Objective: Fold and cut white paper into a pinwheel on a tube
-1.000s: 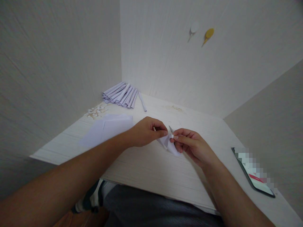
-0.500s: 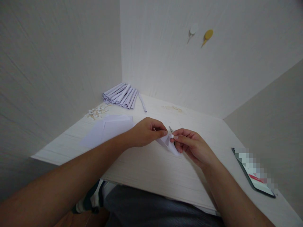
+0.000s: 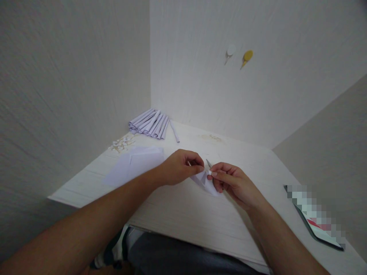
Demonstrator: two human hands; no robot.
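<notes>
Between my two hands is a small folded piece of white paper (image 3: 208,185), held above the table. My left hand (image 3: 183,167) pinches its upper left edge between thumb and fingertips. On the other side, my right hand (image 3: 233,178) is closed on the paper's upper right corner, thumb against forefinger. A pointed grey metal tip (image 3: 208,163) sticks out just above the right fingertips. The rest of that tool is hidden, and I cannot tell whether the hand holds it or it lies behind.
Rolled paper tubes (image 3: 150,124) lie piled in the far left corner, with a single tube (image 3: 174,131) beside them. Nearer are cotton swabs (image 3: 122,143) and flat white sheets (image 3: 137,162). A phone-like device (image 3: 315,225) rests at right. Two hooks (image 3: 247,56) are on the wall.
The whole view has shifted, with the scene sitting slightly lower in the picture. Both hands keep nearly the same grip on the paper.
</notes>
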